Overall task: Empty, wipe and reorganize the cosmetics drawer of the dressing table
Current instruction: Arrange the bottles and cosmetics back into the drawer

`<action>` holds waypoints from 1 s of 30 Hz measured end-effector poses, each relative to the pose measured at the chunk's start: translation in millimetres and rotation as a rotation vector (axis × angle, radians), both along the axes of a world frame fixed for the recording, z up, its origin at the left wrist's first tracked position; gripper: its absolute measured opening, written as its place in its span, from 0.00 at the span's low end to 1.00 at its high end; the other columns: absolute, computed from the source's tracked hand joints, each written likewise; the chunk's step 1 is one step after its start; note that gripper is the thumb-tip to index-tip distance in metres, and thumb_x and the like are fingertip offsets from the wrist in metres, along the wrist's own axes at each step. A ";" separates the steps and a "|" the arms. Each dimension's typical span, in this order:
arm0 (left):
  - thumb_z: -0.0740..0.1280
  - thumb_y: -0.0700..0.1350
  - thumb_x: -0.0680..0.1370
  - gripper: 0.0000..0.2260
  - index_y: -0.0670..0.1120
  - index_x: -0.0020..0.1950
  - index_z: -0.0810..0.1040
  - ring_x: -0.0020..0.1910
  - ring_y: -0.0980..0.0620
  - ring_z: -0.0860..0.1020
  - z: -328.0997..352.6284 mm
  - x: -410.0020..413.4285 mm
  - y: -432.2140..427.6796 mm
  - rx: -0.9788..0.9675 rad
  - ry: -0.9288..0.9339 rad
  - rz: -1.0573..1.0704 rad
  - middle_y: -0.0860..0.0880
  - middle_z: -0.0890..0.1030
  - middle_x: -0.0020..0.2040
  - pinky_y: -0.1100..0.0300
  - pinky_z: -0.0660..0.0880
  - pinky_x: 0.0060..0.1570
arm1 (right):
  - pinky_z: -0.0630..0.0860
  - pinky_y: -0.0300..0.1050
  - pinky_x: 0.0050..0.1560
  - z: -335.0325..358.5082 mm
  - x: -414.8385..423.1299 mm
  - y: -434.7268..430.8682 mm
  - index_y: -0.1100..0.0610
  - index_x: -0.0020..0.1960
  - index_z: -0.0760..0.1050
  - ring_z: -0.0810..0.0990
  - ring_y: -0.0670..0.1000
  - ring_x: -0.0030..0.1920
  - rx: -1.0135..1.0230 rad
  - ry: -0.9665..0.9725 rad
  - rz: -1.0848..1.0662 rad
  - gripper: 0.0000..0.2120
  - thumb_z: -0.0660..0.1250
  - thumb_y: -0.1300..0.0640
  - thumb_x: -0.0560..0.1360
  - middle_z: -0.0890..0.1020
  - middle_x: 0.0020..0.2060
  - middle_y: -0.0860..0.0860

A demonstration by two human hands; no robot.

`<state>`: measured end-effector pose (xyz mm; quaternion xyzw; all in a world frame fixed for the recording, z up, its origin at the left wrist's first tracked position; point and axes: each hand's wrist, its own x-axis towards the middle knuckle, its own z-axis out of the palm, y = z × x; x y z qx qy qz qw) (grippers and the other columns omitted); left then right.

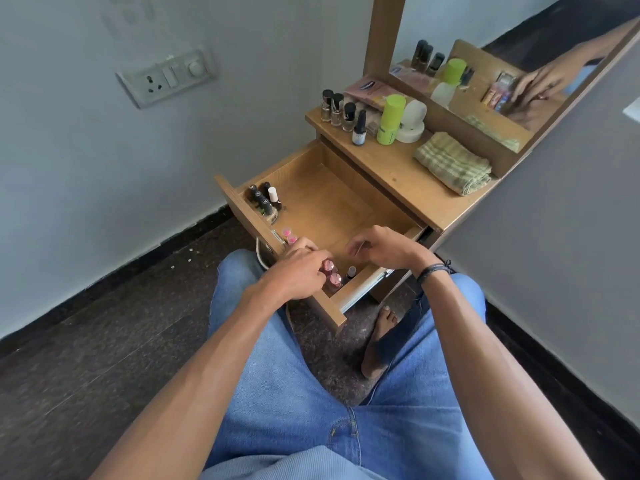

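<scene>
- I see the drawer (346, 202) pulled fully out of the dressing table, its long axis running from 11 o'clock to 5 o'clock, front panel toward my knees.
- My left hand (298, 271) closes its fingers on a pink bottle (328, 266) in the drawer's 6 o'clock corner; more pink bottles stand upright just beside it.
- My right hand (381, 245) hovers over the drawer floor, fingers loosely curled, gripping nothing I can make out.
- Dark-capped bottles (265, 200) stand upright in the 9 o'clock corner.
- On the tabletop (398, 168) at 1 o'clock: nail polish bottles (337, 109), a green tube (390, 119), a folded checked cloth (453, 162).
- Labels are too small to read.
</scene>
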<state>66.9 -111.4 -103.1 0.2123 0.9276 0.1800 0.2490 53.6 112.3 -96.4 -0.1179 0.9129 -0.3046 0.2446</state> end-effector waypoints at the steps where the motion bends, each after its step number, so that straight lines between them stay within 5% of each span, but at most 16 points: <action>1: 0.62 0.41 0.78 0.23 0.53 0.73 0.70 0.68 0.52 0.68 -0.1 -0.3 -0.5 0.000 -0.005 0.003 0.50 0.65 0.67 0.51 0.67 0.69 | 0.78 0.44 0.58 1.3 0.3 0.2 0.58 0.57 0.82 0.81 0.48 0.54 -0.022 0.033 -0.025 0.17 0.60 0.72 0.77 0.83 0.53 0.50; 8: 0.61 0.37 0.79 0.23 0.54 0.72 0.73 0.63 0.52 0.73 7.1 -4.0 -7.3 0.167 0.007 0.131 0.50 0.69 0.68 0.51 0.68 0.70 | 0.77 0.31 0.46 25.7 -15.0 10.1 0.56 0.55 0.81 0.80 0.40 0.46 -0.274 0.510 -0.407 0.08 0.65 0.63 0.81 0.82 0.48 0.46; 11: 0.62 0.35 0.78 0.23 0.56 0.68 0.76 0.48 0.64 0.73 16.9 -9.3 -10.2 0.299 0.080 0.203 0.57 0.75 0.62 0.60 0.72 0.57 | 0.74 0.30 0.42 39.6 -45.8 22.2 0.54 0.52 0.79 0.79 0.43 0.43 -0.299 0.703 -0.669 0.03 0.69 0.57 0.79 0.81 0.46 0.47; 17: 0.61 0.33 0.76 0.23 0.55 0.63 0.80 0.29 0.66 0.75 41.0 -35.2 -24.1 0.552 0.155 0.355 0.60 0.82 0.57 0.71 0.69 0.26 | 0.73 0.32 0.41 36.5 -83.7 35.2 0.53 0.47 0.73 0.74 0.36 0.38 -0.422 0.760 -0.944 0.05 0.69 0.56 0.76 0.78 0.41 0.42; 22: 0.62 0.36 0.71 0.22 0.57 0.58 0.82 0.50 0.60 0.80 61.2 -63.0 -32.6 0.593 0.154 0.469 0.60 0.84 0.50 0.59 0.77 0.56 | 0.76 0.42 0.45 26.6 -89.4 46.9 0.54 0.46 0.73 0.73 0.41 0.39 -0.558 0.753 -1.078 0.06 0.70 0.57 0.72 0.78 0.41 0.46; 26: 0.65 0.34 0.74 0.21 0.52 0.63 0.81 0.53 0.60 0.79 78.6 -84.5 -12.8 0.585 0.169 0.402 0.57 0.82 0.55 0.60 0.77 0.49 | 0.75 0.35 0.41 24.3 -94.8 45.6 0.53 0.48 0.74 0.74 0.36 0.36 -0.515 0.769 -0.988 0.07 0.71 0.54 0.73 0.78 0.39 0.43; 30: 0.67 0.34 0.76 0.22 0.48 0.69 0.77 0.57 0.56 0.77 95.8 -108.7 17.1 0.569 0.250 0.328 0.52 0.79 0.62 0.72 0.71 0.46 | 0.74 0.40 0.41 19.2 -101.4 49.0 0.51 0.53 0.74 0.74 0.37 0.35 -0.448 0.787 -0.951 0.12 0.72 0.49 0.73 0.75 0.34 0.41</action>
